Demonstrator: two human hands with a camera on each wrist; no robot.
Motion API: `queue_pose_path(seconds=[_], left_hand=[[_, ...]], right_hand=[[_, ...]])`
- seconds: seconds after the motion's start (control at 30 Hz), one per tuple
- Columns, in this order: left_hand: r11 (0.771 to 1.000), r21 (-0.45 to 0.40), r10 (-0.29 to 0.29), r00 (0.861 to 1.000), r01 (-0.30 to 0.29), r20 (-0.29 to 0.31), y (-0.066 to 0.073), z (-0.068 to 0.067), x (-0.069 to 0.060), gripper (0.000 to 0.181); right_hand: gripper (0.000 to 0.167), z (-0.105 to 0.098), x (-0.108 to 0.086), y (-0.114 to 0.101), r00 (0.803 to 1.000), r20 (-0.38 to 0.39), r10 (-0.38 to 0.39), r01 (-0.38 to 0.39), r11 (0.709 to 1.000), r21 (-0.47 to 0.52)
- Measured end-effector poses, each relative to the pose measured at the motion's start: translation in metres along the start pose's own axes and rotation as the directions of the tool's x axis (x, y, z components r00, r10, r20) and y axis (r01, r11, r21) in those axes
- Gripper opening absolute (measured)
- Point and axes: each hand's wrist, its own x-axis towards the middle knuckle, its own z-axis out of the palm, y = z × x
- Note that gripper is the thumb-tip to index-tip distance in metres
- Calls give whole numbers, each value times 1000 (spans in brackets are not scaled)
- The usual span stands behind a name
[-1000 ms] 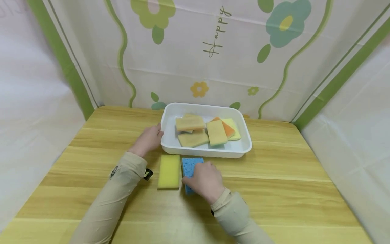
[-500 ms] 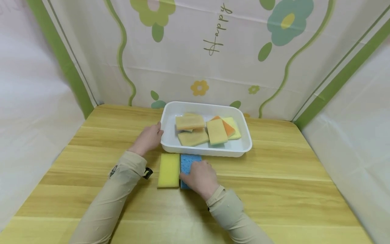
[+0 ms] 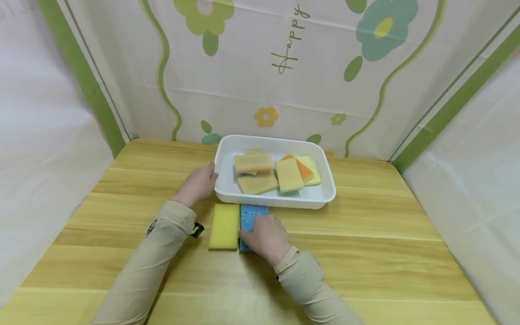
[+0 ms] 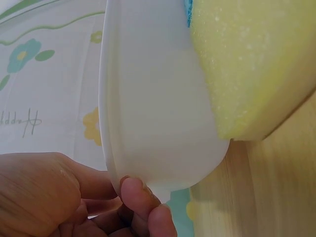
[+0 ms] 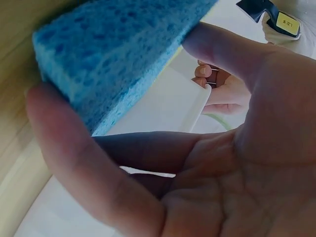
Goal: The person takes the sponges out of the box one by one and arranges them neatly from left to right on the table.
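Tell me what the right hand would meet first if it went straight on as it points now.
The right hand would probably meet the white tray's near wall, just past the blue sponge it holds; depth is unclear.

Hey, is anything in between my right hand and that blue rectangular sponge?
No, nothing visible: your right hand grips the blue porous rectangular sponge directly. The yellow rectangular sponge lies just left of it and the white rectangular tray just beyond its far end, neither in between.

2 beige sleeves (image 3: 140,271), black wrist device (image 3: 197,230)
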Motion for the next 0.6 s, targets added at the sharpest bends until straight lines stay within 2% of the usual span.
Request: queue_pose_path(seconds=[0.27, 0.6], left_hand=[[1000, 9, 2, 1000, -2, 0, 3, -1, 0, 53], [1000, 0, -2, 1000, 2, 4, 2, -1, -1, 53]], right_hand=[[60, 0, 2, 1, 999, -5, -49, 49, 999, 3], [59, 1, 3, 2, 999, -10, -43, 44, 998, 47]])
